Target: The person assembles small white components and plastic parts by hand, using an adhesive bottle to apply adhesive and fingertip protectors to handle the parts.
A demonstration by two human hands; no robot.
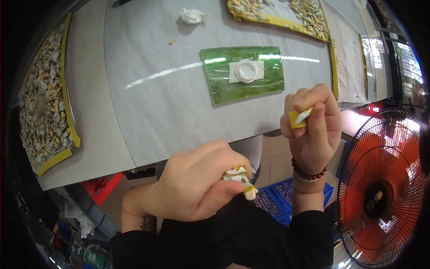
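Observation:
My left hand [201, 179] is closed around a small white, gold and cream figurine [237, 174], held just off the table's near edge. Part of the figurine is hidden by the thumb and fingers. Raised at the right, my right hand [316, 123] pinches a small yellow square piece [296, 120] with a pale bluish-white tip lying across it; I cannot make out exactly what it is. On the table ahead lies a green glass-like slab [215, 92]. A white pad [260, 71] rests on the slab, and a small round white dish [247, 71] stands on the pad.
Yellow-edged trays stand at the left [65, 85] and far right [277, 21], both bearing many small painted pieces. Crumpled white tissue [192, 16] lies at the back. A large orange fan [380, 188] stands close by my right arm. Blue crates [280, 197] are below the table.

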